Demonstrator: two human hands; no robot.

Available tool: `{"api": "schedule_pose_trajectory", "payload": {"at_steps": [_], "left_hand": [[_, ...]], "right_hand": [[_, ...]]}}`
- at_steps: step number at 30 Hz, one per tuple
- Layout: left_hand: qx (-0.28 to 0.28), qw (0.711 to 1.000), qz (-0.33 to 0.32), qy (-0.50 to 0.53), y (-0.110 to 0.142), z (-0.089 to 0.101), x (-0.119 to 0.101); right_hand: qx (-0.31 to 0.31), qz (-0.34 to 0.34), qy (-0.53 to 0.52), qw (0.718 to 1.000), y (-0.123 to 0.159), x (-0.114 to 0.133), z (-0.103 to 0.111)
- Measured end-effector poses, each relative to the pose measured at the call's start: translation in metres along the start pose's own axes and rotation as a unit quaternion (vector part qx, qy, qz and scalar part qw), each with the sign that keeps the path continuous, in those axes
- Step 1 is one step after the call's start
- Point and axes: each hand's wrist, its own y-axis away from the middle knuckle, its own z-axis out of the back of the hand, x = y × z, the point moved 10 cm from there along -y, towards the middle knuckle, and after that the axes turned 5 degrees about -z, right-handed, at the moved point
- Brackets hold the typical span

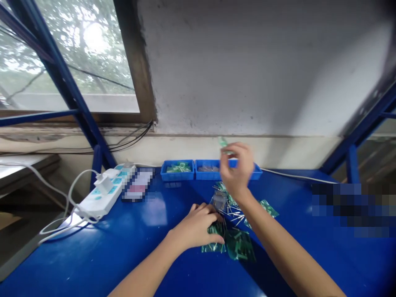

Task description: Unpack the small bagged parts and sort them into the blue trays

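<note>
My right hand (238, 169) is raised above the blue bins, thumb and fingertips pinched on a small green plastic packet (222, 142), blurred by motion. My left hand (199, 227) lies on the table side of the pile, fingers spread and thumb apart, touching a green plastic bag (213, 247) with small pieces in it. Beside that bag lies another green plastic bag (240, 245). A heap of thin metal pins (235, 214) spreads between my hands, with a clear packet (219, 201) among them. One more green bag (269, 208) is partly behind my right forearm.
Against the wall stand blue bins, one with green packets (177, 173), another with clear packets (208, 173); my right hand covers part of the rightmost. On the left are a white power strip (105, 192) with cables and a phone (138, 185). Blue frame posts (89, 128) flank the blue table (123, 243).
</note>
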Motion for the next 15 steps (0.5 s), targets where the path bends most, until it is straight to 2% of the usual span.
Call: {"api": "schedule_pose_trajectory", "payload": {"at_steps": [1, 3, 4, 5, 7, 10, 12, 15], "left_hand": [[0.011, 1.0, 0.006, 0.001, 0.0, -0.003, 0.003], [0.01, 1.0, 0.026, 0.008, 0.001, -0.006, 0.011], [0.005, 0.999, 0.033, 0.015, 0.001, -0.006, 0.014], [-0.003, 0.999, 0.037, 0.022, 0.0, -0.005, 0.017], [-0.026, 0.998, 0.04, 0.03, -0.001, -0.002, 0.022], [-0.058, 0.997, 0.041, 0.017, -0.001, 0.007, 0.031], [-0.064, 0.997, 0.052, -0.004, -0.001, 0.012, 0.038], [-0.056, 0.994, 0.089, -0.036, 0.001, 0.014, 0.051]], "right_hand": [[0.094, 0.02, 0.021, 0.995, 0.003, 0.001, -0.028], [0.309, 0.058, 0.063, 0.947, 0.029, -0.006, -0.079], [0.386, 0.058, 0.08, 0.917, 0.046, -0.017, -0.09], [0.433, 0.043, 0.093, 0.895, 0.061, -0.03, -0.092], [0.455, -0.02, 0.108, 0.883, 0.079, -0.06, -0.076], [0.416, -0.104, 0.126, 0.894, 0.093, -0.094, -0.037], [0.407, -0.136, 0.128, 0.894, 0.101, -0.101, -0.021], [0.424, -0.155, 0.102, 0.887, 0.108, -0.089, -0.019]]}}
